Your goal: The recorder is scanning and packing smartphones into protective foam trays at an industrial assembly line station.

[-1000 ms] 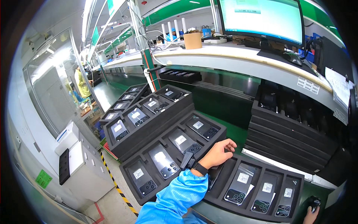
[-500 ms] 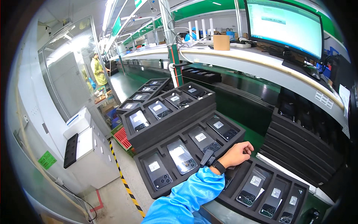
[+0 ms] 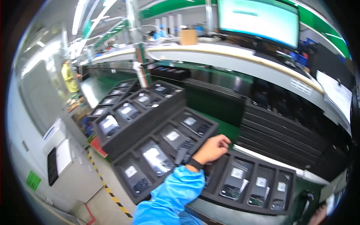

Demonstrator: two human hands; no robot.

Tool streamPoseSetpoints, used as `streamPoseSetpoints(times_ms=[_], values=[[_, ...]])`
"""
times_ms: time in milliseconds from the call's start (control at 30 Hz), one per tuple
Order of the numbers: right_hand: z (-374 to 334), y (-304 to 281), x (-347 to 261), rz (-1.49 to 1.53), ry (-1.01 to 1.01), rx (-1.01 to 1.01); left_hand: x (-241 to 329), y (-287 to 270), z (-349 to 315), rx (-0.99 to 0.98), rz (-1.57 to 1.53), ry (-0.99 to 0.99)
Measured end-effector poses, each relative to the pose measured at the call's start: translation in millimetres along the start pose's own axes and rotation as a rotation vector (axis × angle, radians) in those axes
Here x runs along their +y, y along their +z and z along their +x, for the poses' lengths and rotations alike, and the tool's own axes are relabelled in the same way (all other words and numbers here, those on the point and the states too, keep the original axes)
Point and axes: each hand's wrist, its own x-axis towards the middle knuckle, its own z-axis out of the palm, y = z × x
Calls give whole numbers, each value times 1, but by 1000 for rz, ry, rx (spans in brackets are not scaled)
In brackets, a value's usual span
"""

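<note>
My left hand [image 3: 213, 148], in a blue sleeve with a dark band at the wrist, hovers over the corner where two black foam trays meet. Its fingers are loosely bent, with nothing visible in them. Smartphones lie back-up with white labels in the left tray [image 3: 119, 165]; one is a shiny phone [image 3: 155, 157]. In the right tray [image 3: 240, 205] lie more smartphones [image 3: 234, 179], and the slot near my wrist is partly hidden. At the lower right edge, my right hand [image 3: 319, 215] is blurred and mostly cut off, beside a pale flat object [image 3: 332, 202].
Behind the left tray stands a higher stack of foam trays [image 3: 142, 116] with phones. More black trays [image 3: 277, 131] are piled at the right, under a shelf [image 3: 225, 53] bearing a monitor [image 3: 258, 22]. A white cabinet [image 3: 77, 168] stands left. One person in yellow [image 3: 68, 78] is far off.
The view has swung right, so the trays and my left hand appear farther left. My right hand and the pale object have come in at the lower right. The left hand keeps its pose.
</note>
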Motion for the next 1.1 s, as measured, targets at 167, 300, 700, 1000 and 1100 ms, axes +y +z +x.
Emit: streamPoseSetpoints(times_ms=[167, 300, 700, 1000, 1100], values=[[-164, 153, -1, -71, 267, -349, -15, -13, 4, 16, -64, -6], [-284, 254, -22, -315, 404, -1219, -20, -20, 5, 5, -190, -31], [-375, 309, -14, -656, -86, -1752, -11, 6, -3, 54, 369, 94], [-240, 146, -25, -852, -457, -586, 14, -8, -26, 60, 664, 200], [-222, 103, -14, -923, -312, -507, 42, -5, -74, 157, 660, 141]])
